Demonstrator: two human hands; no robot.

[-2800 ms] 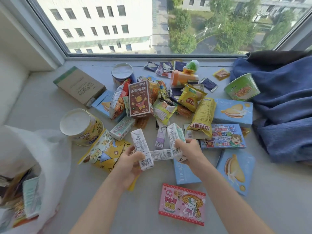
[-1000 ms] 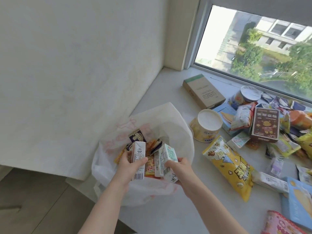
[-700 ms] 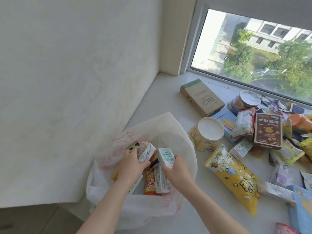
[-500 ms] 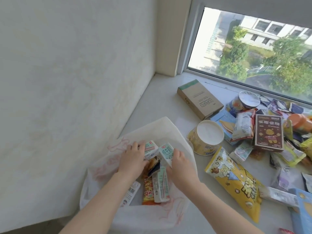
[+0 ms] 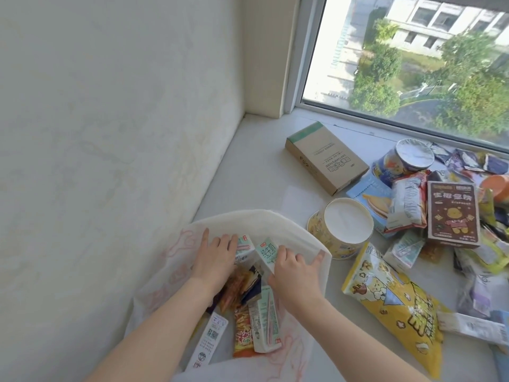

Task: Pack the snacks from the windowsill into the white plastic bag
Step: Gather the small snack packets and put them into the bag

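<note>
From the head camera, both hands reach into the open white plastic bag at the windowsill's left end. The left hand lies over a small milk carton, fingers nearly straight and resting on it, not curled round it. The right hand pinches a second milk carton between thumb and curled fingers, its forefinger pointing at the bag's rim. Just below the fingers lie two more cartons and an orange packet. Right of the fingers, outside the bag, sit a paper tub and a yellow popcorn bag.

Home: snack-strewn windowsill beside plastered wall.
</note>
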